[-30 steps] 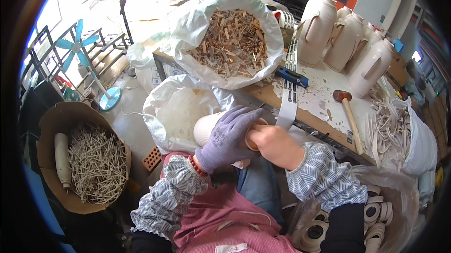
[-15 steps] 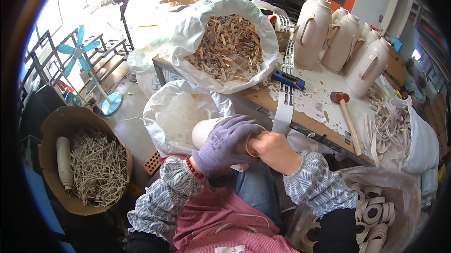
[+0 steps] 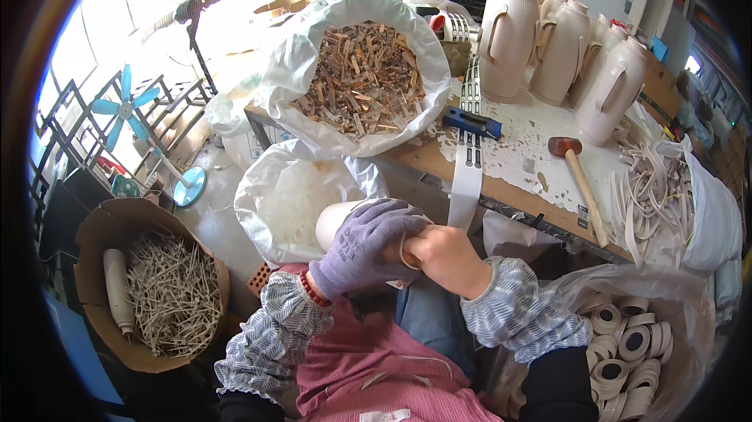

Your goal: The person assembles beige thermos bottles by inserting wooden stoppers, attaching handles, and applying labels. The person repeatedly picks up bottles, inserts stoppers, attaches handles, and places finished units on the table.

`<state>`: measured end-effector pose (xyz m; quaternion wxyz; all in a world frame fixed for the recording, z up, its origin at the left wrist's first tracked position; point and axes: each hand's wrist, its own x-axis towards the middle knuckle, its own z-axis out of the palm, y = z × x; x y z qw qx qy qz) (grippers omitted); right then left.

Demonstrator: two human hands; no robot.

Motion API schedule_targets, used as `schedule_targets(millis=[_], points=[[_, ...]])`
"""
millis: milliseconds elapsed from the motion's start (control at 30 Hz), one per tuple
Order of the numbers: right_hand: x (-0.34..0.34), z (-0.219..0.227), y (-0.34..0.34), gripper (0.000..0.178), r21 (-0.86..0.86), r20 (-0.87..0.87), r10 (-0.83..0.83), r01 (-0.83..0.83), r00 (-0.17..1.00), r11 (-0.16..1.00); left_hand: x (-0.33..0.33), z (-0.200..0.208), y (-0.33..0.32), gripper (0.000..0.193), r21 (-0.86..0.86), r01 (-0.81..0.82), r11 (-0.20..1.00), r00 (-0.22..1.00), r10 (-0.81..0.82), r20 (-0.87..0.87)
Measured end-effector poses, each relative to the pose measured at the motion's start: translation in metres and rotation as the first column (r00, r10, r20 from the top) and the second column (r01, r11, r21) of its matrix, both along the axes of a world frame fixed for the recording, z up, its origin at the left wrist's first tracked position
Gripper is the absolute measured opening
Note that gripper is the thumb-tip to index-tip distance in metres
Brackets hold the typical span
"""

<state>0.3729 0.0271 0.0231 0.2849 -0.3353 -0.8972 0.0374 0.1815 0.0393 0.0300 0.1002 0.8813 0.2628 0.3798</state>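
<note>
The workbench [image 3: 517, 164] stretches across the far right in front of me, its top patchy with white. At its far left end sits a big white sack [image 3: 439, 54] filled with brown wood scraps [image 3: 364, 81]. Nearer and lower, just left of my hands, a second white sack [image 3: 258, 203] holds pale shavings. On the floor at the near left is a cardboard bin [image 3: 98, 226] packed with thin pale sticks [image 3: 174, 297], with a cream tube [image 3: 117, 289] lying along its left side. At the near right a clear plastic bag [image 3: 689, 344] holds many cream rings [image 3: 627, 344]. Four cream jugs [image 3: 509, 27] with handles stand in a row along the far side of the bench. To their right, a heap of curved cream strips [image 3: 654, 187] lies on the bench top. On the floor at the far left stands a blue fan [image 3: 125, 109].

A white perforated strip [image 3: 468, 164] hangs off the near edge of the bench, with a blue-handled tool [image 3: 472, 122] lying across it. A mallet [image 3: 576, 175] lies to the right of that, handle pointing toward me.

My left hand [image 3: 364, 246], in a purple glove, is wrapped around a cream cylinder [image 3: 333, 222] held just above my lap, near the bench edge; its rounded end pokes out to the left. My bare right hand [image 3: 442, 257] is closed at the cylinder's right end, touching my left; I cannot tell what its fingers pinch.
</note>
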Motion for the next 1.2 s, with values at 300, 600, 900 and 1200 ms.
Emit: schedule_targets(millis=[300, 600, 900, 1200], points=[[0.011, 0.02, -0.012, 0.015, -0.357, 0.169, 0.32, -0.245, 0.932, 0.901, -0.004, -0.006, -0.019, 0.064, 0.042, 0.068, 0.997, 0.998, -0.067, -0.013], [-0.029, 0.043, -0.032, 0.012, -0.161, 0.034, 0.407, -0.397, 0.913, 0.904, -0.048, -0.007, -0.045, 0.056, 0.033, 0.048, 0.998, 0.996, -0.05, 0.078], [-0.086, 0.025, 0.184, 0.013, -0.26, -0.317, -0.187, 0.105, 0.93, 0.96, -0.146, -0.035, -0.13, 0.068, -0.412, -0.279, 0.867, -0.008, 0.427, 0.904], [-0.105, -0.05, 0.279, 0.019, -0.045, -0.073, -0.385, 0.382, 0.92, 0.923, -0.213, -0.064, -0.229, 0.06, -0.995, 0.091, -0.04, 0.697, 0.716, 0.035]])
